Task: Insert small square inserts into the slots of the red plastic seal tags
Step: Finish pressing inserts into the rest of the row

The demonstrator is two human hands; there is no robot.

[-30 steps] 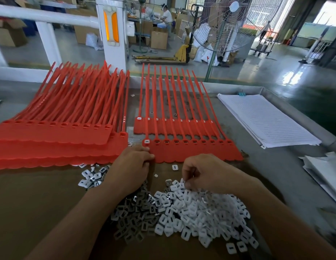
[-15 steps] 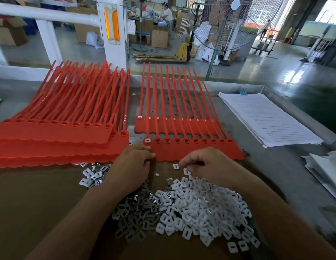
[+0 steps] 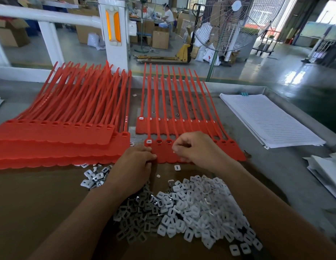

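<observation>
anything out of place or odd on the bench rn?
Minor only. A few inserts lie away from the insert pile: one stray insert sits just below the front tag strip, and a far insert lies far back, right of the stacked tags. Small loose bits lie behind the strip too. No visible damage.

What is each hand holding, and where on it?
The left hand pinches the front tag strip at its near left edge. The right hand seems to pinch a white insert; by which part cannot be told.
</observation>
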